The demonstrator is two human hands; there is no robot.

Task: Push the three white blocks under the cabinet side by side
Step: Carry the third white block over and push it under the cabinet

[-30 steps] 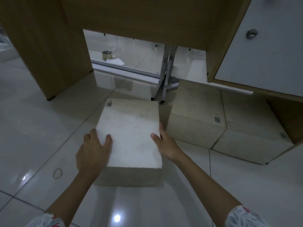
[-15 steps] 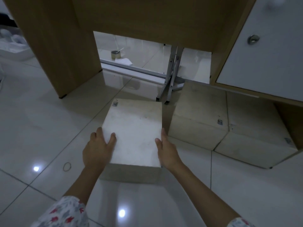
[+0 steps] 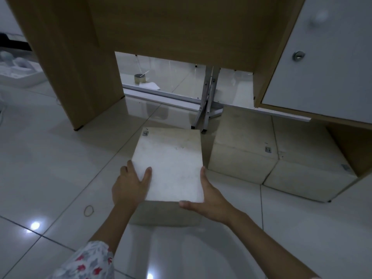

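Note:
A white block (image 3: 172,162) sits on the tiled floor in front of me, apart from the other two. My left hand (image 3: 130,184) grips its near left corner, fingers on the top face. My right hand (image 3: 207,198) holds its near right corner, thumb along the front edge. To the right, a second white block (image 3: 243,146) and a third white block (image 3: 310,164) lie side by side, their far ends under the wooden cabinet (image 3: 332,57) with its white door.
A wooden desk panel (image 3: 66,63) stands at the left. Folded metal legs (image 3: 207,103) and a floor rail lie just beyond the held block. A rubber band (image 3: 89,210) lies on the floor at the left. A tape roll (image 3: 140,78) sits behind the desk.
My right hand has slid back from the block's right side to its near right corner. The view has shifted, so block and desk sit further right and lower in the picture.

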